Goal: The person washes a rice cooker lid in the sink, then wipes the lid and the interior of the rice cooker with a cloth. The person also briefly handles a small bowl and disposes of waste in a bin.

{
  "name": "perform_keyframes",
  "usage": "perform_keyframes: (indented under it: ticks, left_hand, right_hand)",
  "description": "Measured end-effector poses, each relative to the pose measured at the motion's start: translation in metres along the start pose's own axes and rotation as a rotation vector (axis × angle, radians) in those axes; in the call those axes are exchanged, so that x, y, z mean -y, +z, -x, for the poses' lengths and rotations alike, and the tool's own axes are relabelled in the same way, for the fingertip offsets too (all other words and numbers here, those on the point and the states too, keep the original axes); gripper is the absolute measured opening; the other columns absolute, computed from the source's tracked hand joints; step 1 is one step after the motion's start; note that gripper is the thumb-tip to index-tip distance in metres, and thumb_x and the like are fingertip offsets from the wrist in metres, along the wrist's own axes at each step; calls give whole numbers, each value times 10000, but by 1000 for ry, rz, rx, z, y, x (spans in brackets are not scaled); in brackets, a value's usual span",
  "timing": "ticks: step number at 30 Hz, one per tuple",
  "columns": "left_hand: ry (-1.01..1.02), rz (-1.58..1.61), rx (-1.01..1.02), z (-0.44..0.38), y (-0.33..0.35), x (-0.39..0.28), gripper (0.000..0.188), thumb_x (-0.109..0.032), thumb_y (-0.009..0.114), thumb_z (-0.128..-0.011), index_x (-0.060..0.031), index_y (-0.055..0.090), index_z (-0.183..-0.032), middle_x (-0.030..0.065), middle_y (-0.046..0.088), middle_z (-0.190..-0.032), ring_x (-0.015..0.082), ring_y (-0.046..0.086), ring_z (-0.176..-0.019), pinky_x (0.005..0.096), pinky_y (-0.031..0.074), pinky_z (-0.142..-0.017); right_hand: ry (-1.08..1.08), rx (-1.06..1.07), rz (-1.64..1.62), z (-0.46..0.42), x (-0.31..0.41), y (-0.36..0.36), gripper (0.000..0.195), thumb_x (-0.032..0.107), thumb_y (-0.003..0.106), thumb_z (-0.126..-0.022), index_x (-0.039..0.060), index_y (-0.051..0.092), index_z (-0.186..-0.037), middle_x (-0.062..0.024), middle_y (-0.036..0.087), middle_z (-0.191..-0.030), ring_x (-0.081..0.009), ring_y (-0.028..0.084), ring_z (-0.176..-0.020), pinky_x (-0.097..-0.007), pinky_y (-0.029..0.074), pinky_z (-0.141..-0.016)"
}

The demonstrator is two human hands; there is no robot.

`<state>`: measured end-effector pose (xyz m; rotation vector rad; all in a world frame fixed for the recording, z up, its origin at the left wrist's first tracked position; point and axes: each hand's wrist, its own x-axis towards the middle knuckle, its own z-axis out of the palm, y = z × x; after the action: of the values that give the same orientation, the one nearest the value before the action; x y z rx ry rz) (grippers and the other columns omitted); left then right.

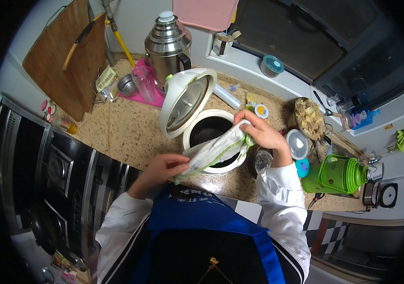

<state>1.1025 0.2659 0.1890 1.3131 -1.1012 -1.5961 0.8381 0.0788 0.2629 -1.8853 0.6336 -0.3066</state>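
A folded white cloth with green edging (213, 152) stretches between my two hands. My right hand (259, 130) grips its upper right end. At the lower left end, my left hand (162, 169) pinches the other corner between thumb and fingers. Beneath the cloth stands a white rice cooker (190, 132), its dark inside partly covered from view by the cloth. The cooker's lid (184, 103) is raised and tilts to the left, showing its metal inner plate.
Left are a gas stove (60, 167) and wooden cutting boards (63, 53). Behind the cooker rises a steel thermos flask (168, 42). To the right sit a pot of cut food pieces (310, 119), a round lidded container (297, 143), green stacked buckets (333, 175) and scissors (316, 200).
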Motion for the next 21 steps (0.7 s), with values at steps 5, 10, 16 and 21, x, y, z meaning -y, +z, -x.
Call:
perform_keyframes:
  ticks: [5,10,16,21]
  left_hand:
    - [302,-301,-165,-20,32,24,100,-83,600,-869,5,620,-913,20,579,-876,57,544,-775,212,451,-716]
    - [428,-100,-329,-15,60,11,64,-85,510,-924,-23,525,-917,1,514,-829,39,483,-740,195,406,-670]
    - [382,198,-552,-47,92,4,153,-120,543,-921,-18,529,-1035,1,542,-814,51,468,-710,193,387,-635]
    - [285,246,-681,-74,71,21,182,-150,629,-871,0,609,-972,55,650,-836,86,576,-714,208,437,-621]
  right_hand:
    - [-138,83,-44,-12,8,-10,221,70,447,-856,52,554,-1048,-37,556,-995,-126,503,-985,-268,392,-883]
    - [-90,133,-17,1,32,-27,253,187,569,-853,54,588,-1068,-43,595,-968,-149,557,-912,-281,431,-828]
    - [17,40,408,-37,9,-59,349,364,655,-825,28,660,-919,-59,636,-814,-149,588,-782,-286,464,-680]
    - [155,80,305,-122,-79,-40,448,406,651,-812,10,643,-1022,-100,662,-914,-184,607,-841,-308,469,-772]
